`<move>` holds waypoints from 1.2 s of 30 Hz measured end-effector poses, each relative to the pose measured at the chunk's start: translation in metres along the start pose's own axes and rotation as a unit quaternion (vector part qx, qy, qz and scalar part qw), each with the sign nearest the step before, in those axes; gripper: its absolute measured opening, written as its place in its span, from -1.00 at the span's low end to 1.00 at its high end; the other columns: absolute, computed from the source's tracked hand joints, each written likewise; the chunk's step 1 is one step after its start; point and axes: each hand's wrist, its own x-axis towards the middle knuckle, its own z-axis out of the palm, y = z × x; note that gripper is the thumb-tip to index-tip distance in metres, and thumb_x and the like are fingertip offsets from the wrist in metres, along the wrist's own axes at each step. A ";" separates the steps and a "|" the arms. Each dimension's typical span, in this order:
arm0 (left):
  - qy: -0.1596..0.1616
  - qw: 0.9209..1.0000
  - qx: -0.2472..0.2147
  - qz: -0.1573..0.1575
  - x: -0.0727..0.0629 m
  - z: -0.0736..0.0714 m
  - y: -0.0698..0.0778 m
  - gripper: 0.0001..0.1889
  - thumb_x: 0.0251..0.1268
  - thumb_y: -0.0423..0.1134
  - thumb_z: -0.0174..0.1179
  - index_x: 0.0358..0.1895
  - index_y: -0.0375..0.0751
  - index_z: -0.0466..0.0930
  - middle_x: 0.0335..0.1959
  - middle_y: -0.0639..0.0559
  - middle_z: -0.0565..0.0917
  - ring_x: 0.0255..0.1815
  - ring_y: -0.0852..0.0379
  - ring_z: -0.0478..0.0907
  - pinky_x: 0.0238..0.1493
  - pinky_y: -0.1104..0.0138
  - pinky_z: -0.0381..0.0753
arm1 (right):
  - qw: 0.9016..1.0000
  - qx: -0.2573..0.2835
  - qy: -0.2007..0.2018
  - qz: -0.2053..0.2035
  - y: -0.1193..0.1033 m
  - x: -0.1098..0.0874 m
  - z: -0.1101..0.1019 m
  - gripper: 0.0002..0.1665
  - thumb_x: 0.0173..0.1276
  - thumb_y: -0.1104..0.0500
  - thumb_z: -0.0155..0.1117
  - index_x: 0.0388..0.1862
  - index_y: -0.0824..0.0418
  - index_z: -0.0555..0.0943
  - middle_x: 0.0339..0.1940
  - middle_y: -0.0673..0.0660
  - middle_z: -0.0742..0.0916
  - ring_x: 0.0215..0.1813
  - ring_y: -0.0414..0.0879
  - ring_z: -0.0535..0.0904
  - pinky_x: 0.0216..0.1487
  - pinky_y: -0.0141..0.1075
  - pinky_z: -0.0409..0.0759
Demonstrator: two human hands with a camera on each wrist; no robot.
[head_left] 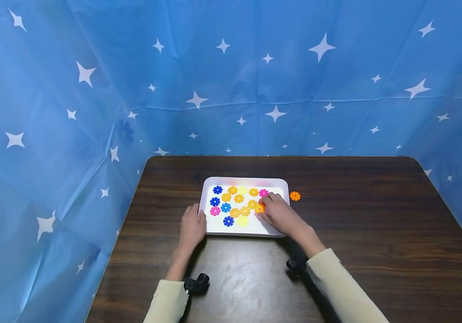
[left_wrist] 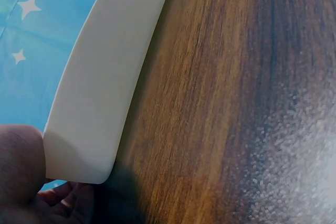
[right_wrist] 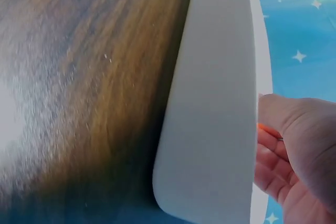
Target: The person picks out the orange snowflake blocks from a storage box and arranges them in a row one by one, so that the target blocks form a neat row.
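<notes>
A white tray (head_left: 218,229) on the table holds several flower-shaped plastic discs in blue, pink, yellow and orange. My left hand (head_left: 192,226) grips the tray's left side near the front corner. In the left wrist view, the thumb lies along the tray wall (left_wrist: 105,87) and the curled fingers (left_wrist: 79,200) show below its end. Over the right part of the tray, my right hand (head_left: 281,215) pinches an orange disc (head_left: 259,208) between thumb and fingers. A bit of that orange shows behind the thumb in the right wrist view, where the tray's wall hides the fingertips.
Another orange disc (head_left: 295,196) lies on the table just right of the tray. The dark wooden table (head_left: 376,233) extends on both sides, with a blue star-patterned curtain (head_left: 239,89) behind it. A black wrist camera (head_left: 198,284) is strapped at the left sleeve.
</notes>
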 end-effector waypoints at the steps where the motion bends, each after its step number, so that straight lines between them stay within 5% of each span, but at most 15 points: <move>1: 0.000 1.000 0.000 0.000 0.000 0.000 0.000 -0.71 0.51 -0.31 0.02 0.06 -0.49 0.57 -0.13 -0.39 0.64 -0.07 -0.32 0.63 -0.01 -0.11 0.60 | 1.000 0.002 0.001 0.004 0.001 -0.001 -0.001 -0.48 0.42 0.04 0.37 0.18 0.37 0.59 0.06 0.24 0.68 0.06 0.05 0.53 0.28 -0.12 0.60; 22: -0.034 0.999 -0.003 -0.037 0.000 -0.001 0.003 -0.64 0.58 -0.23 -0.05 0.19 -0.44 0.53 -0.02 -0.36 0.63 0.02 -0.27 0.62 0.08 -0.08 0.60 | 0.995 0.044 0.032 0.079 0.039 -0.009 -0.039 -0.49 0.41 0.08 0.38 0.21 0.33 0.54 0.08 0.27 0.64 0.02 0.07 0.46 0.10 -0.08 0.63; 36: -0.039 0.998 -0.006 -0.047 0.000 -0.002 0.005 -0.63 0.59 -0.23 -0.05 0.22 -0.42 0.52 0.03 -0.36 0.62 0.05 -0.27 0.62 0.10 -0.09 0.61 | 0.992 0.037 0.031 0.121 0.082 -0.017 -0.054 -0.51 0.49 0.10 0.28 0.23 0.40 0.51 0.11 0.34 0.60 0.10 0.18 0.45 0.21 0.06 0.58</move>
